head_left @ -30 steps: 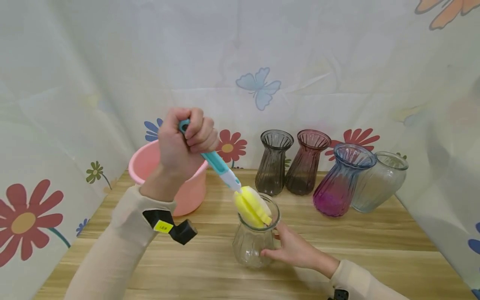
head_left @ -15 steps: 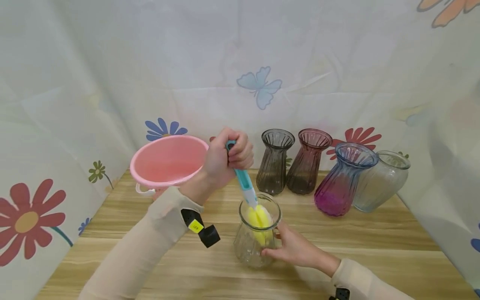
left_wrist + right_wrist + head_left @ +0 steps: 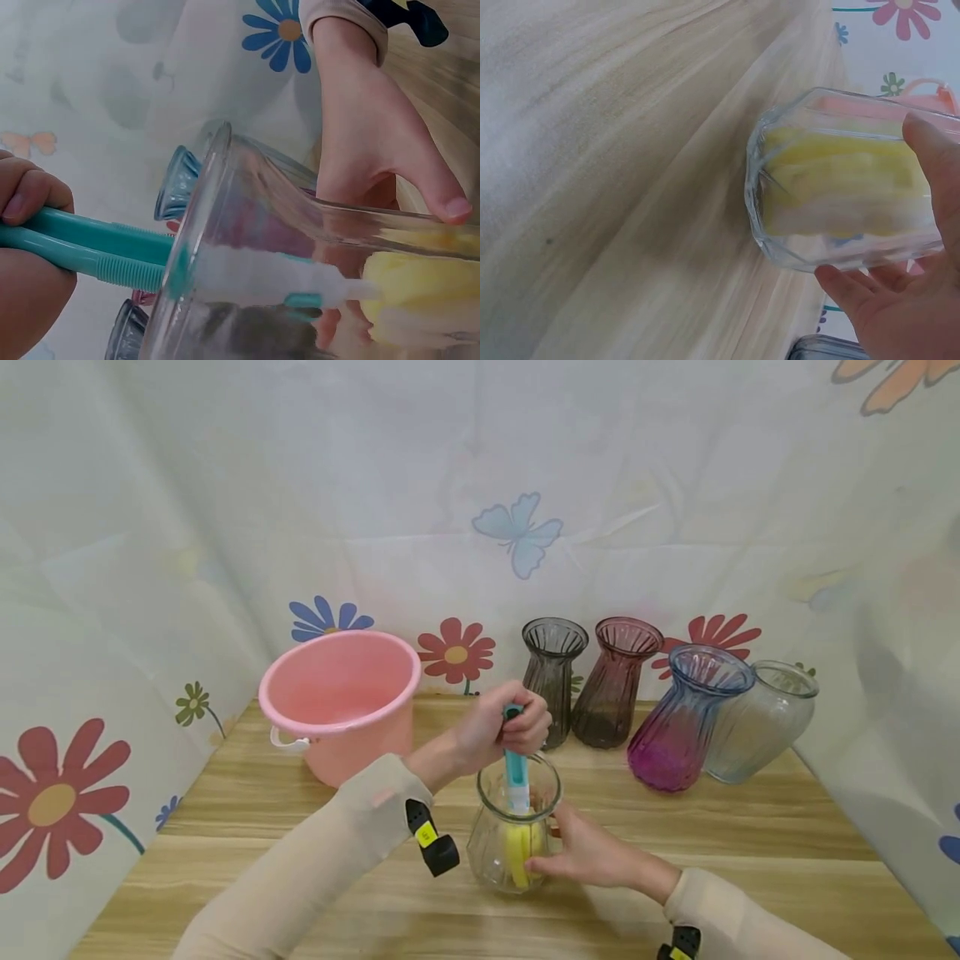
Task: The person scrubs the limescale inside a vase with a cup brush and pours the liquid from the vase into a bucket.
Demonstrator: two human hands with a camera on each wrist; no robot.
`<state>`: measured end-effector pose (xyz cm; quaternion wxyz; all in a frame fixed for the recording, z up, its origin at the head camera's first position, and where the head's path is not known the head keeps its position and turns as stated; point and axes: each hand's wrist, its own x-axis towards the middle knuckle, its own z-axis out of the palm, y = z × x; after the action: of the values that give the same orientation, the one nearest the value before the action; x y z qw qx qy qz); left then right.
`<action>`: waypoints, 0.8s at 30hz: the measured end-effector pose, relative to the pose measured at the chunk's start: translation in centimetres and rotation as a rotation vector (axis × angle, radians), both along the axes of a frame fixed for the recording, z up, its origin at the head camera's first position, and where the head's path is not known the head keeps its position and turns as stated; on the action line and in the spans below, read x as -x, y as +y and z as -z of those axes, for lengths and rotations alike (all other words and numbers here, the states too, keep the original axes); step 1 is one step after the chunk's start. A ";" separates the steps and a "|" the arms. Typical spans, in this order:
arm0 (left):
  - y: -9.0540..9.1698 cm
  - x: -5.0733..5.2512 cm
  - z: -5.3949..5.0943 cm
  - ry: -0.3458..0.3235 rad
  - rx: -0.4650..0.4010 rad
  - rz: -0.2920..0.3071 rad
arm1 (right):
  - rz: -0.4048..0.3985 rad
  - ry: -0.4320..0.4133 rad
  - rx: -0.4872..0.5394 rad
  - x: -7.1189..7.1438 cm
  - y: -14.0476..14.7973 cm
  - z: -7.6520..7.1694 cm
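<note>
My left hand [image 3: 502,731] grips the teal handle of a bottle brush [image 3: 517,768] above a clear glass vase [image 3: 487,852]. The brush stands nearly upright through the vase mouth. Its yellow sponge head [image 3: 840,176] is down inside, close to the base in the right wrist view. Thumb and fingers of my right hand [image 3: 592,852] hold the vase from its right side, low on the body. In the left wrist view the white neck of the brush shows through the glass [image 3: 255,274]. The vase stands upright on the wooden table [image 3: 360,893].
A pink bucket [image 3: 360,747] stands at the back left. Along the back right are a grey vase [image 3: 551,685], a reddish vase [image 3: 611,693], a blue-and-purple vase [image 3: 678,727] and another clear vase [image 3: 761,727]. Flowered cloth [image 3: 337,485] hangs behind the table.
My left hand has moved right and down, pushing the sponge head from the vase mouth to its bottom. The brush has gone from slanted to nearly upright. My right hand stays on the vase.
</note>
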<state>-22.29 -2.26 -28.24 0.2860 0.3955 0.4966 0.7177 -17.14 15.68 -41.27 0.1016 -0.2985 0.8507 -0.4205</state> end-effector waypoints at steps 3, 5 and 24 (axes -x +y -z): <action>0.0 0.0 0.0 0.020 0.000 0.008 | -0.049 -0.054 0.005 0.2 0.3 -0.3; 0.0 -0.1 0.1 0.028 -0.005 0.010 | -0.093 -0.095 0.007 0.4 0.6 -0.6; 0.5 -0.8 -2.6 0.004 -0.017 0.046 | -0.178 -0.175 0.010 2.2 1.0 -0.9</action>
<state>-21.53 -1.79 -25.68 0.2978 0.4107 0.4820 0.7143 -19.35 16.68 -40.37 0.2110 -0.3352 0.8067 -0.4385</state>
